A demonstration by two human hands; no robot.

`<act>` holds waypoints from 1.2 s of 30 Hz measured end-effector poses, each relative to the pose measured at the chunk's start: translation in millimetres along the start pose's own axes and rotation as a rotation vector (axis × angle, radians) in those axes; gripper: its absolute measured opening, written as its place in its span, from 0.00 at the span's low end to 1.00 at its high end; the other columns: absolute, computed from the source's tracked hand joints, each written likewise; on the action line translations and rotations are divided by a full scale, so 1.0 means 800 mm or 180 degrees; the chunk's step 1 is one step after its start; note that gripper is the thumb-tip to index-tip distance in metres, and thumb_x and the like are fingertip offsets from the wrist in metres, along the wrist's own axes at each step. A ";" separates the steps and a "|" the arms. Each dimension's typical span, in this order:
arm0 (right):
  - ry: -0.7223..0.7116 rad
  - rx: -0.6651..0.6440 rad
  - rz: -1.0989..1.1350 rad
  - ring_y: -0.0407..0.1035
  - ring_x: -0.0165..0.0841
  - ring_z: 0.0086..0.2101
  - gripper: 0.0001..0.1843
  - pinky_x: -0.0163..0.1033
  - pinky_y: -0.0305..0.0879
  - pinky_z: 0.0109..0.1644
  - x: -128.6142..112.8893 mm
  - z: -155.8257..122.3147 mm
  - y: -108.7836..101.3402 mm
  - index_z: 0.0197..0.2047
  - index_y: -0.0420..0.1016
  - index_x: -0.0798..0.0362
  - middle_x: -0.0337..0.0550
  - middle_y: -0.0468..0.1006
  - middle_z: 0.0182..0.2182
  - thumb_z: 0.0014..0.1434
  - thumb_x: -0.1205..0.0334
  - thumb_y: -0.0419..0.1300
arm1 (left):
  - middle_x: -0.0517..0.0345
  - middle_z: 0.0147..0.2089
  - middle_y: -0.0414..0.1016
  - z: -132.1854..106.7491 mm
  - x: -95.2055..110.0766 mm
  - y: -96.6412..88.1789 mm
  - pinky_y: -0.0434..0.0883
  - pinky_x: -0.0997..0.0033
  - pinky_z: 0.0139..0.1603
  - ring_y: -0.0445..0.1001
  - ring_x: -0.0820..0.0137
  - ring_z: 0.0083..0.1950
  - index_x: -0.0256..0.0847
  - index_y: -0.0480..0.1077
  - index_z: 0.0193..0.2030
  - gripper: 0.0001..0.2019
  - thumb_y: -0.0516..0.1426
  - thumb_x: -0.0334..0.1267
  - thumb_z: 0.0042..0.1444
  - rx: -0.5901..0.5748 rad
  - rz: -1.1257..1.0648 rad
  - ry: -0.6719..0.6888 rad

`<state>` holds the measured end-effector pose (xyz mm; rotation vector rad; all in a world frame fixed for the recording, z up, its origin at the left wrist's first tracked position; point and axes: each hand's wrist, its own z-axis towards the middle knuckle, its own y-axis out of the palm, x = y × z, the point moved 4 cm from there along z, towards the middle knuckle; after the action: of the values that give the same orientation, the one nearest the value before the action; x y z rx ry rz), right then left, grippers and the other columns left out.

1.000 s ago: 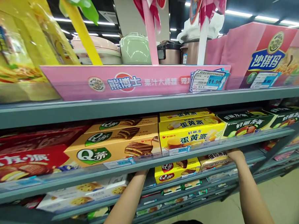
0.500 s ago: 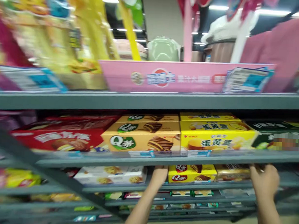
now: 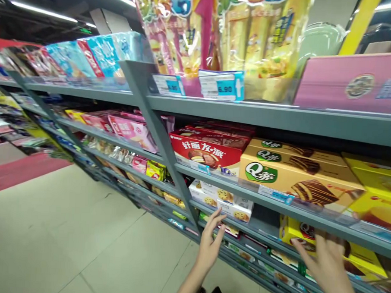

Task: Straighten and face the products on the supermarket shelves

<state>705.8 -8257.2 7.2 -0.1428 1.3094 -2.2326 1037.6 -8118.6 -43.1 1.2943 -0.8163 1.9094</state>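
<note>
My left hand [image 3: 211, 239] is open, fingers apart, at the shelf edge just in front of the white cookie boxes [image 3: 233, 208]. Whether its fingertips touch a box I cannot tell. Further right, my right hand [image 3: 328, 264] reaches to the front of the yellow box of chocolate-striped cakes [image 3: 291, 228]. Its thumb and fingers are spread, slightly blurred, and cover part of that box. A gap in the row separates the white boxes from the yellow one. Both hands are below the shelf that bears the orange cake boxes [image 3: 272, 169].
Red pie boxes [image 3: 208, 151] stand left of the orange ones, with more yellow boxes [image 3: 381, 193] to the right. Above are bagged snacks [image 3: 261, 45] and a pink carton [image 3: 350, 84]. A slanting grey shelf post [image 3: 160, 136] divides the bays. Tiled floor [image 3: 91, 228] runs along the left.
The view has swung left, showing more shelving and floor. My left hand has come out of the gap to the white boxes; my right hand has gone from a gold package to the yellow box.
</note>
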 end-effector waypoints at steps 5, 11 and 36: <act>-0.0280 -0.0454 0.0449 0.53 0.58 0.62 0.39 0.61 0.58 0.60 -0.175 0.027 0.058 0.65 0.57 0.54 0.60 0.62 0.60 0.61 0.35 0.48 | 0.50 0.68 0.61 0.021 -0.005 -0.077 0.62 0.53 0.67 0.60 0.57 0.69 0.48 0.73 0.52 0.14 0.52 0.47 0.65 -0.0251 0.0001 0.0103; 0.0045 -0.0838 0.0921 0.63 0.51 0.58 0.34 0.52 0.60 0.62 -0.268 0.101 0.097 0.57 0.68 0.50 0.51 0.75 0.50 0.56 0.36 0.57 | 0.51 0.74 0.48 0.047 -0.017 -0.160 0.54 0.54 0.72 0.51 0.59 0.74 0.51 0.64 0.63 0.20 0.52 0.47 0.66 -0.0906 0.0302 0.0259; 0.0798 -0.0949 0.0832 0.64 0.52 0.57 0.39 0.47 0.64 0.57 -0.220 0.073 0.150 0.61 0.68 0.50 0.54 0.71 0.57 0.48 0.43 0.63 | 0.46 0.60 0.72 0.198 -0.024 -0.120 0.64 0.53 0.61 0.69 0.52 0.62 0.44 0.63 0.62 0.33 0.66 0.41 0.49 -0.1623 0.2867 0.0186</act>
<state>923.2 -8259.9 -31.9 0.1968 1.6855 -1.8711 1202.4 -8193.8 -0.5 0.5690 -1.9278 2.1200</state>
